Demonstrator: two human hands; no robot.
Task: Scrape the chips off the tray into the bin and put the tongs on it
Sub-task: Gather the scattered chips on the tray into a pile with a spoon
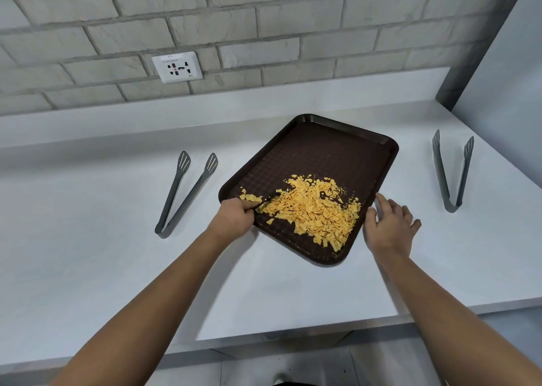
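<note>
**Tray gripped at its near end, chips not yet scraped**

Your left hand grips the near-left rim of the brown tray, fingers curled over the edge with the thumb side reaching in among the crumbs. Your right hand is relaxed, fingers spread, its fingertips touching or just beside the near-right rim; whether it already bears on the tray cannot be told. The tray lies slantwise on the white counter, its far end bare. The crushed yellow chips are heaped in its near half, with a few strays towards the left edge.

Judged from this layout, nothing of the task is finished: every chip is on the tray, and both pairs of grey tongs lie on the counter, well apart from it. The left tongs rest to the left, the right tongs to the right, both sprung apart. Carrying the tray, scraping and placing the tongs all remain.

The bin is not in view, so its position cannot be stated. A short dark stroke among the chips beside your left thumb is too indistinct to identify. A wall socket sits on the brick wall beyond.
</note>
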